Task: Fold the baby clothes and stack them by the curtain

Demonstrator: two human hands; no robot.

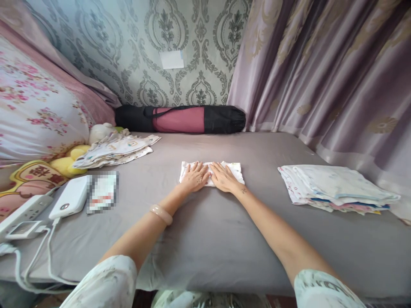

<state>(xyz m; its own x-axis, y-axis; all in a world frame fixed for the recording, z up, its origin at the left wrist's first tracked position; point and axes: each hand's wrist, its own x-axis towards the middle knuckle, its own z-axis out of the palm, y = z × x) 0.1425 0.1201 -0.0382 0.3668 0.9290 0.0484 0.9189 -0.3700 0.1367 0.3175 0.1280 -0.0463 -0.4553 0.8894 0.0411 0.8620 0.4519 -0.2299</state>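
A small folded white cloth (236, 169) with a faint print lies flat on the grey bed sheet (205, 239), in the middle of the head view. My left hand (194, 176) rests palm down on its left half, fingers stretched out. On the right half lies my right hand (224, 176), also flat with fingers extended. The two hands are side by side, thumbs close together, and they hide much of the cloth. A stack of folded cloths (334, 186) sits to the right, and a looser pile of printed cloths (118, 147) lies at the left.
A black and pink rolled bag (180, 119) lies along the wall. At the left are a white power bank (71, 196), a power strip (27, 209) with cables, a blurred-out packet (102, 192), yellow plush toys (69, 160) and a floral pillow (38, 107). Curtains (321, 77) hang at the right.
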